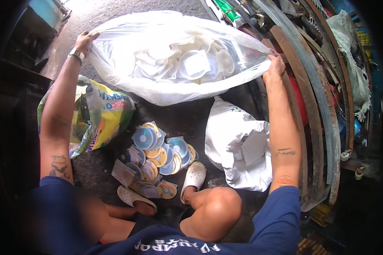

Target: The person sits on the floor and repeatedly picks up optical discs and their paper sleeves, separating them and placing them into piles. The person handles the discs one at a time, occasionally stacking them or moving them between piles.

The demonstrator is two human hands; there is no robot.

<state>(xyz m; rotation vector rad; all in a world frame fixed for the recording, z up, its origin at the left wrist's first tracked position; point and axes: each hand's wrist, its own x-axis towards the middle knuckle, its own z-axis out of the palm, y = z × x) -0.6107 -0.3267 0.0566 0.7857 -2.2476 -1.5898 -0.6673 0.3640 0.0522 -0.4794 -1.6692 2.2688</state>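
- We are grasping the clear bag (166,94) by opposite ends, left hand (85,42) and right hand (275,66), beyond the discs (159,155).
- Our navy shirt (268,227) and the yellow sack (101,127) are showing lettering (173,245).

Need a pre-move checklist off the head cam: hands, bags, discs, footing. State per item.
1. Left hand gripping the clear plastic bag: ok, at its left end.
2. Right hand gripping that bag: ok, at its right end.
3. Bag stretched wide between the hands: ok, with pale round pieces and white squares showing in it.
4. Loose discs well clear of the pale clogs: not ok, the pile lies close to both.
5. Fill level of the white sack: cannot tell; flat pale pieces show at its mouth, the depth is hidden.
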